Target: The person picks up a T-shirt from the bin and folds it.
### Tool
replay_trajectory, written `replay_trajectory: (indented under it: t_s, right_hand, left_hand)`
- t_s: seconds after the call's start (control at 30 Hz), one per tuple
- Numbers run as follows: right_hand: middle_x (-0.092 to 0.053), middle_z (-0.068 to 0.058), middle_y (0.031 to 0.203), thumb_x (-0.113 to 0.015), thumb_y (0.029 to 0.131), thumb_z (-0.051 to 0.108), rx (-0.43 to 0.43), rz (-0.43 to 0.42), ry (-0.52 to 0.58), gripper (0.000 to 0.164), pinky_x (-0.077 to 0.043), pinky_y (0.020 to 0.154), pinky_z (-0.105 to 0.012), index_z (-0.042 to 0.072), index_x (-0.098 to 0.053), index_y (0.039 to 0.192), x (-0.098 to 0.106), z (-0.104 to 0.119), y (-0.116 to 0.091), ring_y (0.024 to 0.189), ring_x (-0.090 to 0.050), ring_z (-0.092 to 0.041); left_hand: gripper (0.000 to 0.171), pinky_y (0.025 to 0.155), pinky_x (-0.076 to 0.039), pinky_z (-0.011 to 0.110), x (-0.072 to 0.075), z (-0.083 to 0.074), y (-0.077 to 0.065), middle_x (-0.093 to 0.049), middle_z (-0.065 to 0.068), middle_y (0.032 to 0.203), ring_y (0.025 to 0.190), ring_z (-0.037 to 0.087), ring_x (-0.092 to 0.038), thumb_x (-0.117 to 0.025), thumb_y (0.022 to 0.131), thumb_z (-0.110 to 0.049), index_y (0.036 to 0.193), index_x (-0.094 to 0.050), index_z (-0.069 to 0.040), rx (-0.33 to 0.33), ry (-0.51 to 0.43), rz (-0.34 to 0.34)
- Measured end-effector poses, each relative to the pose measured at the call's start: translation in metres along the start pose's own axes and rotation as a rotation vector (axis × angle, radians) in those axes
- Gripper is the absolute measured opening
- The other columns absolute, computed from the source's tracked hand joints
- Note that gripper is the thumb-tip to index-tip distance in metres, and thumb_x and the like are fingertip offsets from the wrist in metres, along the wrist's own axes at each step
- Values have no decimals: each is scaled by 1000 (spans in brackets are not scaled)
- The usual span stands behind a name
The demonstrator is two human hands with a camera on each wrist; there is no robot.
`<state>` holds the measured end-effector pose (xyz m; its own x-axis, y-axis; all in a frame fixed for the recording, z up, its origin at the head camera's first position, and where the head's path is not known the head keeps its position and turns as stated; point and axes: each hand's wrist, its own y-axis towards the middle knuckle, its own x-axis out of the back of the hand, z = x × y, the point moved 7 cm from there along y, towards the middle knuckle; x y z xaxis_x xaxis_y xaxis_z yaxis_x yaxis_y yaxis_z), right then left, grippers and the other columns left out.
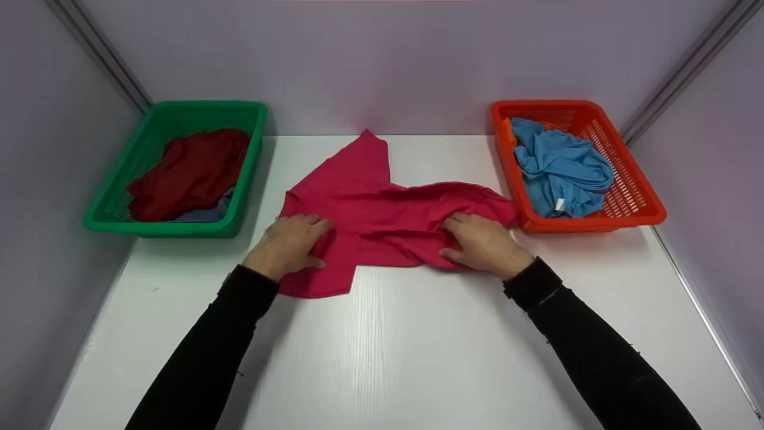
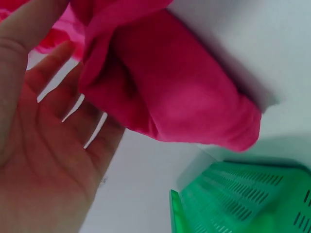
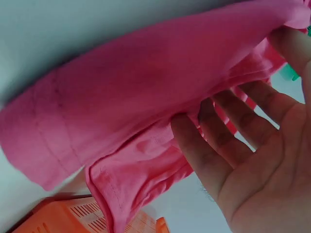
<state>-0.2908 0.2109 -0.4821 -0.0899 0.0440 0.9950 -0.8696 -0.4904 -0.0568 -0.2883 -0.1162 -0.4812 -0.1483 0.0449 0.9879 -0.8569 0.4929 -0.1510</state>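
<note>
A pinkish-red short-sleeved shirt (image 1: 382,209) lies on the white table, one sleeve pointing to the back wall and the other toward the front. Its hem end, rumpled, reaches right up to the orange basket. On the shoulder end rests my left hand (image 1: 291,243), fingers spread over the cloth. My right hand (image 1: 482,242) touches the creased hem end. In the left wrist view, loose folds of the shirt (image 2: 180,92) hang beside relaxed fingers (image 2: 63,97). The right wrist view has nearly straight fingers (image 3: 233,126) against the shirt's folded cloth (image 3: 131,82).
At the back left stands a green basket (image 1: 253,173) with dark red cloth (image 1: 191,173) and a bit of blue-grey cloth inside. An orange basket (image 1: 638,197) holding blue cloth (image 1: 561,164) is at the back right. Pale walls (image 1: 382,65) enclose the table (image 1: 382,358) behind and on both sides.
</note>
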Motion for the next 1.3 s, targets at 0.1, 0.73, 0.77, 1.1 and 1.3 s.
replay_trajectory:
  t_s: [0.1, 0.73, 0.77, 1.1, 1.3]
  right_hand:
    - [-69, -11, 130, -80, 88, 55, -9, 5, -8, 64, -61, 102, -51, 13, -65, 135, -2, -2, 3, 119, -67, -31]
    - [-65, -16, 132, -80, 90, 51, -101, 1, -3, 68, -62, 98, -54, 9, -62, 140, -5, -3, 8, 115, -65, -35]
    - [-65, -17, 132, -80, 90, 51, -115, 4, 1, 68, -62, 98, -55, 8, -61, 140, -6, -4, 11, 116, -64, -35]
    - [-62, -19, 136, -76, 95, 46, -186, -25, -15, 62, -62, 97, -59, 6, -59, 140, -5, -11, 30, 119, -63, -38]
    - [-72, -10, 115, -82, 92, 36, -153, -71, -1, 47, -64, 90, -54, 13, -65, 130, 3, -13, 26, 104, -67, -30]
  left_hand:
    - [93, 117, -49, 59, -5, -1, -1, -61, 15, 150, 140, 38, -58, -91, 80, -49, 155, -49, -15, -1, 17, 29]
    - [93, 121, -47, 56, -12, -23, -9, -52, 10, 162, 150, 35, -50, -90, 81, -46, 158, -48, -19, -88, 30, 60]
    - [92, 121, -47, 55, -12, -21, -6, -51, 10, 163, 151, 35, -50, -90, 82, -45, 159, -46, -19, -84, 38, 63]
    - [45, 75, -65, 43, -3, -6, 21, -72, 10, 87, 83, 29, -74, -85, 90, -31, 122, -59, -12, -86, 79, -182]
    - [29, 69, -64, 40, 5, 0, 20, -66, 6, 77, 71, 24, -69, -85, 91, -26, 108, -64, -14, -54, -5, -229]
